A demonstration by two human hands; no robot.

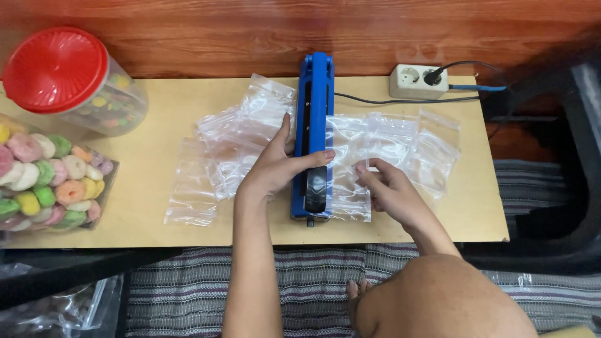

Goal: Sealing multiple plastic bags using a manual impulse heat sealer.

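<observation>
A blue heat sealer [315, 100] lies lengthwise in the middle of a low wooden table [156, 106]. My left hand [275, 166] rests on the sealer's arm, thumb across its top and fingers down its left side. My right hand [385, 184] pinches a small clear plastic bag [347, 147] that lies against the sealer's right side. More clear bags [413, 144] are spread to the right. A loose pile of clear bags [219, 156] lies to the left.
A clear jar with a red lid [59, 69] holds coloured ring snacks at the far left. A big clear bag of pastel ring snacks [47, 175] lies below it. A white power socket [418, 81] with cables sits at the back right. My knee [438, 300] is over a striped mat.
</observation>
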